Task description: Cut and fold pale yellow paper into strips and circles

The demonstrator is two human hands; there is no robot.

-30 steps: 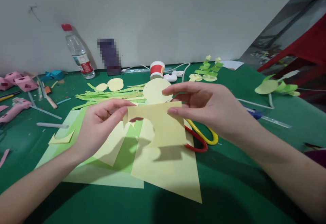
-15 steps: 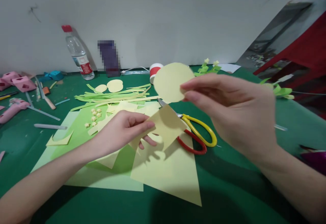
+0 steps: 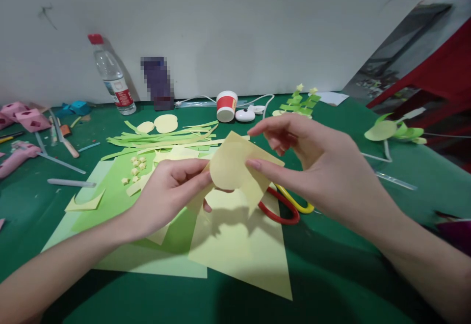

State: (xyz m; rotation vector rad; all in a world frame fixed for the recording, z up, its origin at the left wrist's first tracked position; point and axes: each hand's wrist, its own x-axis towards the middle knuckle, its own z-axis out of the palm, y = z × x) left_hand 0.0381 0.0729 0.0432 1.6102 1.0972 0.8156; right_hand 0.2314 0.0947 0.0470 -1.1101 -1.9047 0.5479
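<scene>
My left hand point(image 3: 176, 194) pinches the left side of a pale yellow paper square point(image 3: 254, 190), held above the table. A paper circle point(image 3: 227, 167) of the same colour lies against the square's face, its edge near my left thumb. My right hand point(image 3: 320, 167) is open, with its thumb touching the papers from the right and its index finger raised apart. Below them rest scissors point(image 3: 280, 208) with one red and one yellow handle, their blades hidden behind the papers. Under both hands a larger pale yellow sheet point(image 3: 243, 255) lies flat, with shadows across it.
Green paper strips point(image 3: 158, 140), two cut ovals point(image 3: 166, 123) and small folded stars point(image 3: 135, 171) lie at the left-centre. Along the wall stand a bottle point(image 3: 116, 83), a paper cup point(image 3: 226, 106) and a white earphone case point(image 3: 245, 115). Paper plants point(image 3: 300, 102) are at the back right.
My right hand has brought the circle down and left onto the square, and its fingers have parted. My left hand still grips the square, which has tilted. The cup is now fully visible.
</scene>
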